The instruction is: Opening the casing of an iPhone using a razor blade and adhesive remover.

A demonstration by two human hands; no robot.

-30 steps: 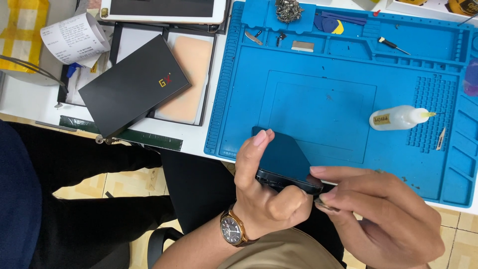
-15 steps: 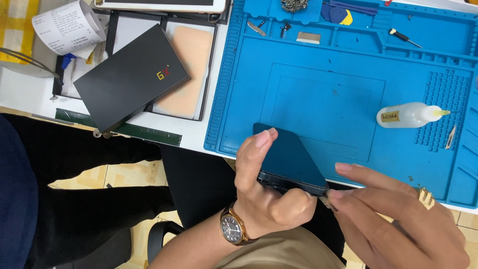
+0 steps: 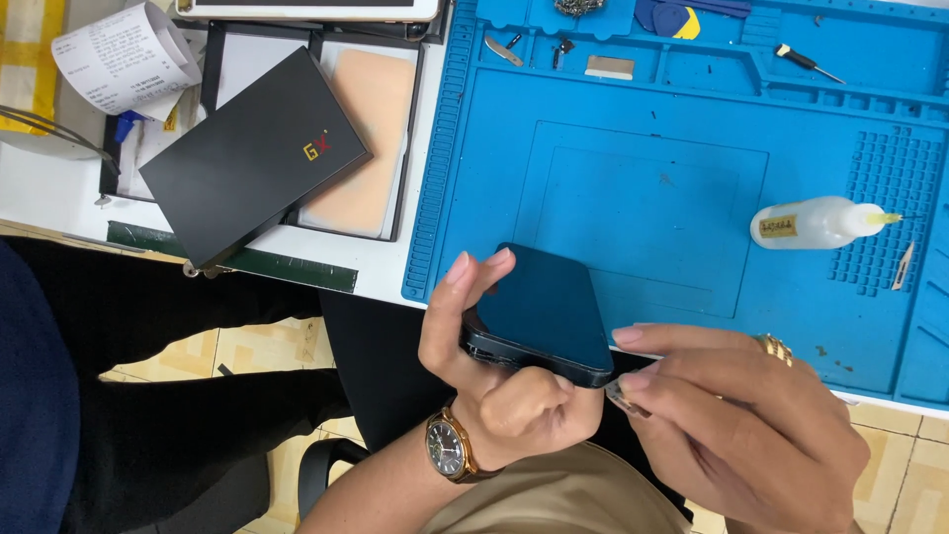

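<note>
Fingers (image 3: 465, 287) of left hand (image 3: 504, 381): wrapped around a dark smartphone (image 3: 544, 316), thumb and forefinger up along its left edge, remaining fingers curled beneath; brown-strapped wristwatch (image 3: 447, 447) on the wrist. Phone: held tilted, dark glass upward, over the near edge of the blue work mat (image 3: 643, 188). Right hand (image 3: 741, 415): fingertips pinched on a small thin tool (image 3: 623, 396) set against the phone's lower right corner; gold ring (image 3: 774, 346) on one finger. Mid-mat, right: white squeeze bottle (image 3: 816, 222) lying on its side, yellow nozzle pointing right. Left of mat: black flat box (image 3: 252, 153), resting askew on an open tray (image 3: 361, 138). Far left corner: curled paper receipt (image 3: 124, 59).
</note>
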